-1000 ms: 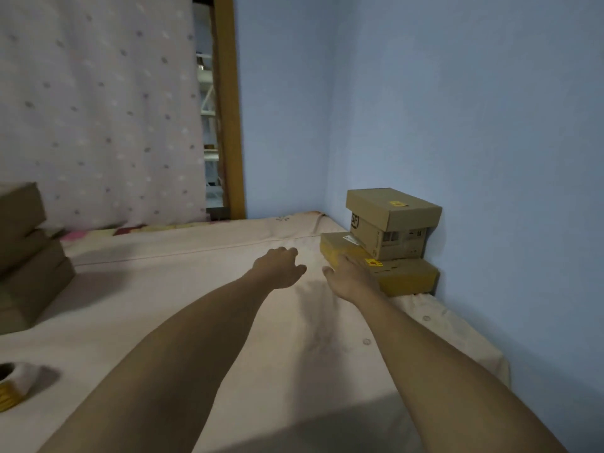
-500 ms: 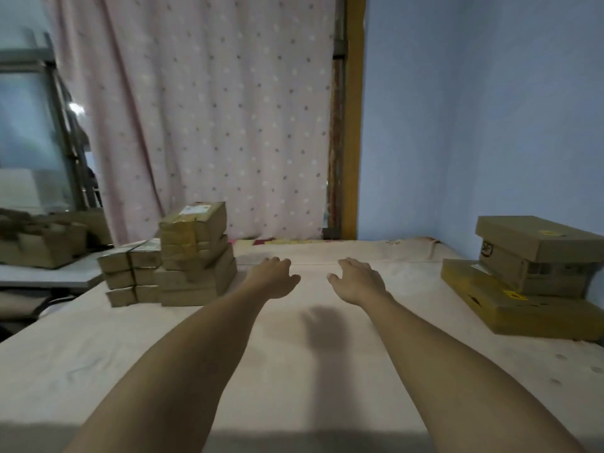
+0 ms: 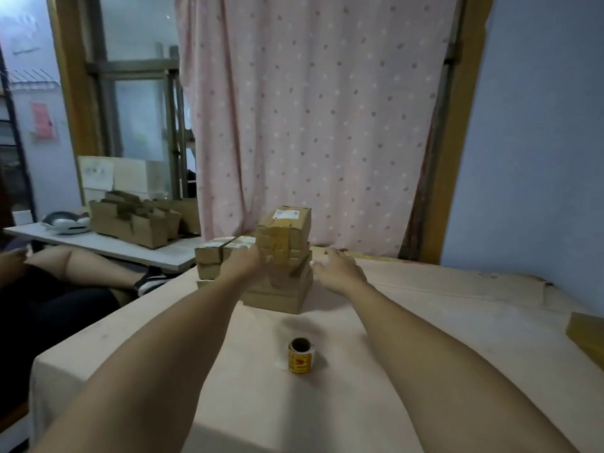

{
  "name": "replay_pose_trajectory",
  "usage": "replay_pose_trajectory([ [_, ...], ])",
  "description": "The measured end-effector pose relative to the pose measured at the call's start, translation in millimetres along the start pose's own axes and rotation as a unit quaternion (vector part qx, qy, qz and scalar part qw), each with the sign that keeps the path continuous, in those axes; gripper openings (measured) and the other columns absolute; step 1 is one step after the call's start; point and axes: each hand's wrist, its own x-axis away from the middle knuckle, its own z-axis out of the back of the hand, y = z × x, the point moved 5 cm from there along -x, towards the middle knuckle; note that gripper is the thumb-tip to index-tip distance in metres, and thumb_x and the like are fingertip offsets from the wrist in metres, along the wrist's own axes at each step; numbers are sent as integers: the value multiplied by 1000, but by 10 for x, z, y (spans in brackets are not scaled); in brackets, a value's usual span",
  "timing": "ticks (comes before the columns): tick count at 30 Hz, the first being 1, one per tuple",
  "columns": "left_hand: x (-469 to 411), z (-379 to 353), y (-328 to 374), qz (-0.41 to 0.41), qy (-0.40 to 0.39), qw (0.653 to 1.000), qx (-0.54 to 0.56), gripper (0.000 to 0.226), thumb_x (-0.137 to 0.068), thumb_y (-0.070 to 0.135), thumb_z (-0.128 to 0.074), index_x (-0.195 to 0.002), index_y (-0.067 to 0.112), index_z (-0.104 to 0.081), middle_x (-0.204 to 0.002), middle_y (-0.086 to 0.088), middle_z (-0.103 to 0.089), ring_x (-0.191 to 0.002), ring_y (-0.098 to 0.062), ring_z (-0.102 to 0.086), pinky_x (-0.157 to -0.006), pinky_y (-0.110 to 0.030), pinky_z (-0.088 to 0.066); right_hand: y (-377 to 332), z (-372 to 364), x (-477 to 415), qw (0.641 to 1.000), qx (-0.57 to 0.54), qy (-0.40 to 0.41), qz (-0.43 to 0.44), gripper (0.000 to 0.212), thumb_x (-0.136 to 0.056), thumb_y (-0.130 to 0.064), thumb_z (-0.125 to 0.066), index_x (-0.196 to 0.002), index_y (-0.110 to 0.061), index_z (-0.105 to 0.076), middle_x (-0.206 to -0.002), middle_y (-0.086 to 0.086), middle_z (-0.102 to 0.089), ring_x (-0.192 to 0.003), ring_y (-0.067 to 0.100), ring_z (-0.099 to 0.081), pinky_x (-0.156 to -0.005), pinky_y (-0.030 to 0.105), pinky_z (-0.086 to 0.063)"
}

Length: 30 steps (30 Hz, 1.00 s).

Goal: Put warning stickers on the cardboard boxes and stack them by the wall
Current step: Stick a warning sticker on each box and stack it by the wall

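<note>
Both hands have closed on the pile (image 3: 283,253) since half a second ago, when they hovered over bare cloth short of it, and the view has swung left. Far left, another person's leg (image 3: 81,266) lies beside a side table (image 3: 130,250) carrying opened cartons (image 3: 137,220); these seem no part of the job. Low boxes (image 3: 214,256) stand touching the pile's left side, partly masked by the left hand (image 3: 245,264). That hand lies against the pile's near face about halfway up. Its fingertips smear into the cardboard, so I cannot tell whether they press flat or curl round an edge. The pile, probably the stock not yet stickered, stands at the far side of the cloth (image 3: 425,322), before the curtain (image 3: 310,109). The right hand (image 3: 338,269) is spread wide and holds nothing, just beside the pile's right side; whether it touches is unclear. Coming in from both flanks suggests a two-handed lift of an upper box. Nearer, the roll (image 3: 301,354) stands on end, alone, within easy reach for stickering. At the right edge only a box corner (image 3: 586,335) shows, cut off by the frame and likely part of the stack by the wall. Any sticker on it is out of view.
</note>
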Motion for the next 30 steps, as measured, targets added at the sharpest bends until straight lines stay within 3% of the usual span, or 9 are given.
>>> replay_pose_trajectory([
  [4, -279, 2, -296, 75, 2, 989, 126, 60, -99, 52, -41, -137, 7, -50, -131, -13, -62, -114, -30, -60, -91, -38, -51, -280, -193, -329, 988, -147, -18, -40, 73, -97, -62, -45, -158, -26, -27, -161, 2, -38, -145, 30, -40, -114, 50, -39],
  [9, -480, -19, -221, 90, 22, 937, 336, 68, -98, 54, -45, -148, 8, -39, -143, -13, -52, -128, -33, -52, -105, -46, -46, -424, -384, -627, 955, -280, -22, -92, 78, -98, -58, -50, -160, -24, -18, -163, 5, -34, -146, 32, -38, -116, 51, -38],
  [11, -560, -71, -158, 96, 11, 917, 387, 83, -88, 64, -43, -154, 13, -33, -149, -11, -48, -132, -33, -49, -107, -52, -45, -437, -435, -699, 945, -312, -18, -95, 76, -98, -56, -51, -159, -24, -21, -160, 5, -38, -142, 30, -42, -111, 47, -42],
  [13, -621, -129, -78, 92, 4, 900, 427, 81, -89, 62, -45, -153, 14, -33, -148, -9, -48, -131, -31, -50, -107, -51, -45, -442, -475, -734, 934, -346, -17, -90, 71, -98, -54, -52, -157, -23, -27, -154, 4, -44, -136, 28, -48, -100, 39, -45],
  [16, -648, -164, 30, 106, 30, 887, 448, 79, -89, 61, -49, -149, 11, -39, -144, -9, -50, -125, -31, -53, -102, -52, -48, -423, -521, -753, 922, -376, 8, -89, 64, -97, -50, -57, -151, -22, -38, -145, 3, -52, -126, 25, -55, -87, 33, -44],
  [19, -662, -185, 119, 109, 43, 897, 426, 88, -79, 70, -52, -144, 11, -46, -139, -8, -51, -121, -32, -54, -99, -53, -50, -350, -529, -735, 910, -401, 41, -98, 63, -95, -50, -59, -149, -23, -40, -141, 1, -53, -122, 23, -57, -85, 33, -46],
  [24, -598, -219, 251, 97, 70, 880, 460, 56, -90, 54, -62, -126, 12, -55, -116, -7, -63, -103, -26, -62, -91, -47, -56, -112, -367, -622, 888, -434, 102, -109, 48, -95, -45, -61, -135, -20, -50, -126, 2, -61, -109, 20, -61, -80, 30, -48],
  [27, -478, -217, 380, 100, 88, 864, 486, 44, -88, 54, -65, -108, 16, -55, -104, -5, -64, -97, -25, -64, -89, -50, -57, 48, -171, -496, 877, -436, 158, -123, 31, -96, -43, -61, -116, -20, -53, -113, 0, -62, -93, 16, -61, -75, 30, -47],
  [30, -317, -244, 555, 94, 78, 856, 503, 41, -82, 54, -71, -93, 18, -52, -100, -9, -64, -90, -27, -66, -81, -54, -60, 240, 75, -343, 876, -418, 204, -128, 37, -94, -51, -60, -115, -20, -54, -115, 0, -61, -97, 19, -61, -74, 32, -49],
])
